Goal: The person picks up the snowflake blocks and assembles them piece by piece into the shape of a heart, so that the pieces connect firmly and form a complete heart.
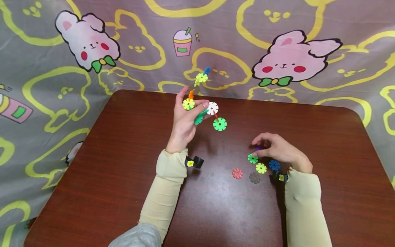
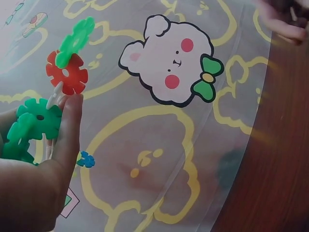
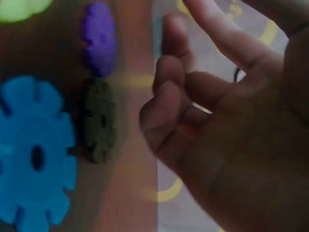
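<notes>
My left hand [image 1: 182, 125] holds up a chain of interlocking notched plastic discs, gripping it by a green disc [image 1: 199, 119]. The chain includes a white disc [image 1: 213, 108], a lighter green disc [image 1: 220, 124] at its near end, and yellow, orange and blue ones. In the left wrist view, a red disc [image 2: 76, 75] stands above the fingertips. Low over the table, my right hand [image 1: 282, 150] has loosely bent fingers with nothing seen between them. Nearest to it are a loose green disc [image 1: 252, 159] and a purple disc [image 3: 100, 41], partly hidden by the hand in the head view.
Loose yellow [image 1: 261, 168], blue [image 1: 274, 165], red [image 1: 237, 173] and dark grey [image 1: 254, 178] discs lie on the brown table [image 1: 123, 164], close to the right wrist. A patterned cloth [image 1: 222, 44] hangs behind the table's far edge.
</notes>
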